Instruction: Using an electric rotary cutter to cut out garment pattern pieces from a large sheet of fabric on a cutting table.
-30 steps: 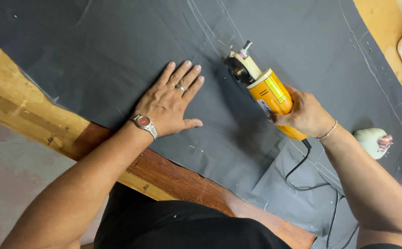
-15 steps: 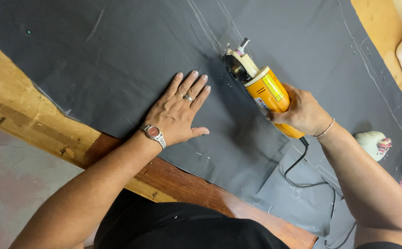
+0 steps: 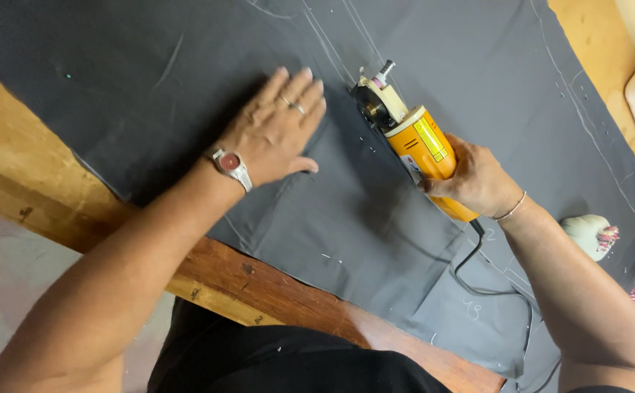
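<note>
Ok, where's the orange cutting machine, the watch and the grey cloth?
orange cutting machine [image 3: 425, 142], head view, orange body.
watch [image 3: 229, 162], head view, red dial.
grey cloth [image 3: 186, 44], head view, bare upper part.

Bright even light, soft shadows on the dark cloth [image 3: 186, 80], sharp focus, slight edge blur

Both arms are bare to the elbow, no sleeves in sight. On the left hand [image 3: 274, 131], two slim rings [image 3: 292, 105] sit on the fingers, and just behind them at the wrist there's a silver-banded watch [image 3: 228, 164] with a round reddish face. The right hand [image 3: 477, 178] has a thin bangle [image 3: 512, 209] at its wrist. Below, a black garment [image 3: 295, 360] covers the torso.
</note>
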